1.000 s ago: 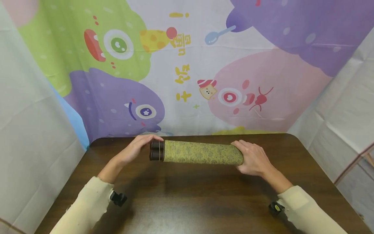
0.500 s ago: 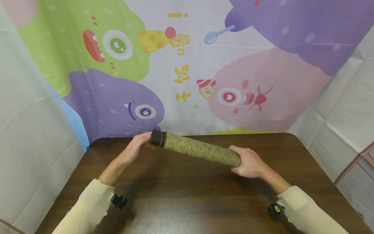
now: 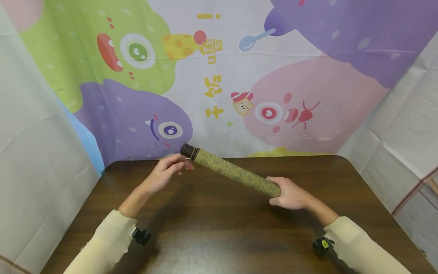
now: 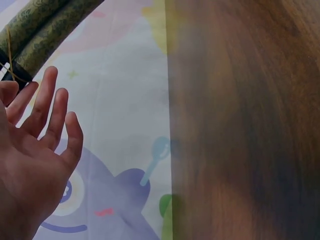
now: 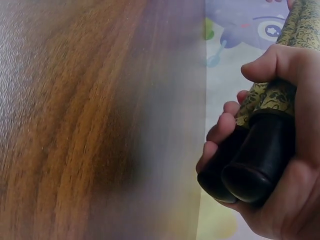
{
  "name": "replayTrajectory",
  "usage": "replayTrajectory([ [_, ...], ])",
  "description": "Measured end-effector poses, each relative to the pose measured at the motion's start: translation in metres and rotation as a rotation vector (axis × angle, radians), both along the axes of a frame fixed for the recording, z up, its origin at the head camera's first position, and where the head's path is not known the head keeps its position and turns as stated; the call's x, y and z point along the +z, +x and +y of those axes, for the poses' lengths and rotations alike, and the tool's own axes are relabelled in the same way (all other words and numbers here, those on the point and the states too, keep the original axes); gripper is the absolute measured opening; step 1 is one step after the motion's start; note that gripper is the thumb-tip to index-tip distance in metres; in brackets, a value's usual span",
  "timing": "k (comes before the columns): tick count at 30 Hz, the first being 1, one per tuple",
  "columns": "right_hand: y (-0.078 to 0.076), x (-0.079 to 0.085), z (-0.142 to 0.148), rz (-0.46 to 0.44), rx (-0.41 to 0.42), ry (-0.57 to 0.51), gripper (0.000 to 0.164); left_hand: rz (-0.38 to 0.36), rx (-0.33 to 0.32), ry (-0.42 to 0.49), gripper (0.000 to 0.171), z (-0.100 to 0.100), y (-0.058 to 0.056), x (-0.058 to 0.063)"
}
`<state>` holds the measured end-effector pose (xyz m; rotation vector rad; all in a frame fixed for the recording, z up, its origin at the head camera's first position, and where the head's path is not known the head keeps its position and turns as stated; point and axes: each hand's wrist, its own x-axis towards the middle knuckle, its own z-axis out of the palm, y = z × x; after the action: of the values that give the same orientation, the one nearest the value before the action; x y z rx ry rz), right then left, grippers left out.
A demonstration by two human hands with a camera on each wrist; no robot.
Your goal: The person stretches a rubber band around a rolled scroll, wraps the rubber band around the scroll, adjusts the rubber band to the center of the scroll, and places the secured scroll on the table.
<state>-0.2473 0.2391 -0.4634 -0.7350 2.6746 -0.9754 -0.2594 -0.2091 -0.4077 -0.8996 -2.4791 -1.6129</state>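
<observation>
Backdrop [image 3: 219, 83]: cartoon-printed cloth, beyond all the fingertips.
Table [image 3: 219, 232]: brown wood, below the fingers.
Scroll [image 3: 236, 172]: rolled double, held above the table, its long axis slanting leftward and up from the right hand [image 3: 289, 194] to just above the fingertips of the left hand [image 3: 163, 176].
Right fingers: clamped round the lower end, so this hand is nearer.
Left fingers: spread apart; contact unclear.
String [image 4: 10, 50]: round the dark upper end, near the left index finger.
</observation>
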Motion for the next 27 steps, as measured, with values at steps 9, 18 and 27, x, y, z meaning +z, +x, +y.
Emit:
replayTrajectory([
  [9,0.0,-0.002,0.0,-0.144,0.067,-0.135,0.07,0.021,0.031,0.003,0.032,0.002,0.002,-0.009],
  [18,0.002,-0.001,-0.001,-0.243,0.074,-0.204,0.064,0.227,0.217,0.035,0.024,0.011,0.006,-0.01],
  [27,0.0,-0.004,-0.002,-0.24,0.083,-0.192,0.064,0.581,0.34,0.051,0.023,0.019,0.002,-0.009],
])
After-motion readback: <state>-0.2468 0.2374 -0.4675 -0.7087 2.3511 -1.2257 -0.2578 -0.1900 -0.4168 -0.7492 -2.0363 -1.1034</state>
